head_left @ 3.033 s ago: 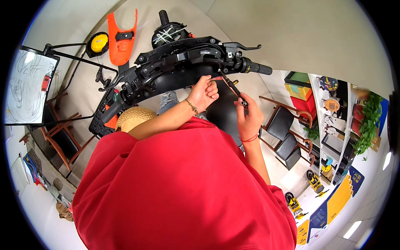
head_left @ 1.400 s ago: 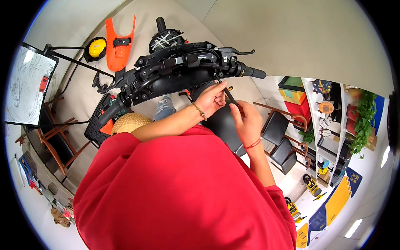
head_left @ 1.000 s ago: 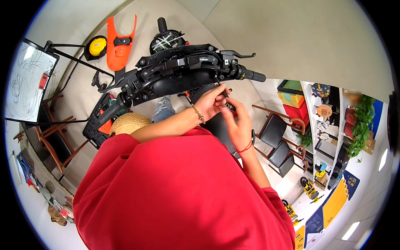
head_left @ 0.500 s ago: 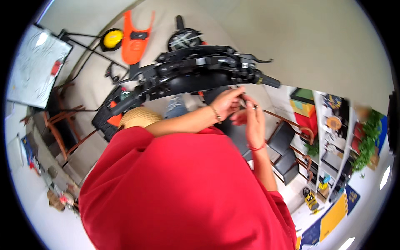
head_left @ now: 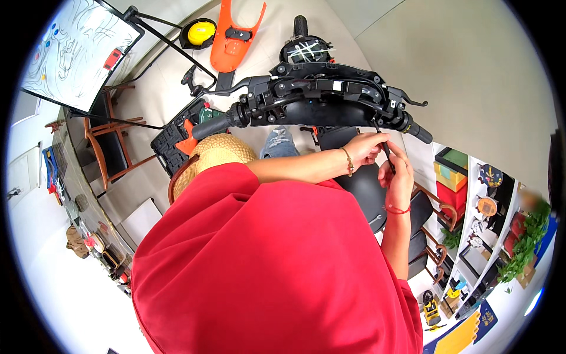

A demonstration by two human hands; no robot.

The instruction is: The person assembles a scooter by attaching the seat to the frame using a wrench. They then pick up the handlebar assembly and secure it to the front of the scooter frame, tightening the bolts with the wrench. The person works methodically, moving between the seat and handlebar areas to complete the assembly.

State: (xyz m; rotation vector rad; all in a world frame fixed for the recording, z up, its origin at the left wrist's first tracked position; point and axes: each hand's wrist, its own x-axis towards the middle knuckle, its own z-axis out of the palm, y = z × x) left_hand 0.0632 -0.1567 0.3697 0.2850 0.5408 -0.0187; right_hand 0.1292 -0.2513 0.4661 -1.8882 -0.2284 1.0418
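A black handlebar assembly (head_left: 330,88) with exposed cables and connectors spans the upper middle. Below its right side, my right hand (head_left: 401,177) is closed around a slim black screwdriver (head_left: 387,154). Its thin shaft points up at the underside of the assembly; whether the tip touches a screw I cannot tell. My left hand (head_left: 363,148) has its fingers curled, with thumb and forefinger pinching at the screwdriver's shaft. Beneath my hands is a black seat (head_left: 364,192), with a small wrench (head_left: 375,219) lying on it.
An orange body panel (head_left: 231,50) and a yellow hard hat (head_left: 201,33) lie on the floor ahead. An open black tool case (head_left: 171,140) is to the left, near a straw hat (head_left: 227,150). Black chairs (head_left: 418,212) and a white shelf (head_left: 466,236) stand at right.
The whole view has shifted, so the handlebar sits further right and lower. My hands have come closer together, and the screwdriver now points up at the assembly's underside.
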